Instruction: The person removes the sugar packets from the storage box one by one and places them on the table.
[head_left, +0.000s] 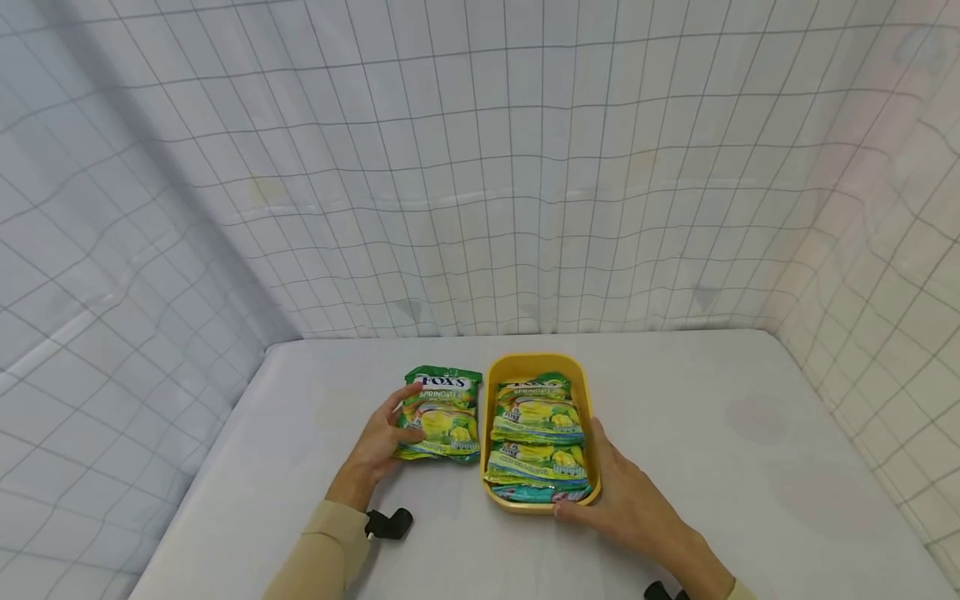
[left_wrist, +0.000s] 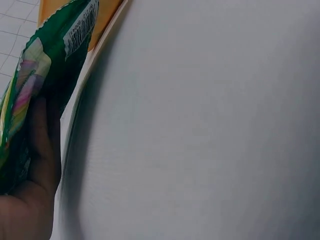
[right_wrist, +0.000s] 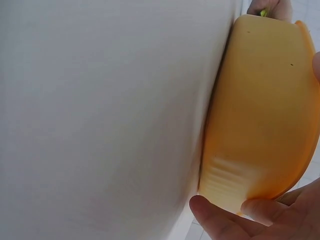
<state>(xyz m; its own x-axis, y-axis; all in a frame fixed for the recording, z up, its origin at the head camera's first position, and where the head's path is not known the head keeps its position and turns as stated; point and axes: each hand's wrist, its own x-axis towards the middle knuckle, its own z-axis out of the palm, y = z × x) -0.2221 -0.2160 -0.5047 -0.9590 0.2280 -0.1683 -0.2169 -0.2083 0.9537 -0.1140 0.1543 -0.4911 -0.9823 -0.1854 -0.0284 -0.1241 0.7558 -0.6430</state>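
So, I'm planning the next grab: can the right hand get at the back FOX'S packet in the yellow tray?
Probably yes: nothing covers the back packet, and the right hand is close by, though it would likely have to release the yellow tray first.

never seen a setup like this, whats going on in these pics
No robot here, just a person working bare-handed. The wide picture comes from a camera worn on the head; the other two come from cameras on the left and right wrists. On the white table sits a yellow tray, with two green Fox's Spring Tea packets and a teal packet showing inside. The left hand holds another Fox's Spring Tea packet beside it, and the right hand holds the tray's near right corner.
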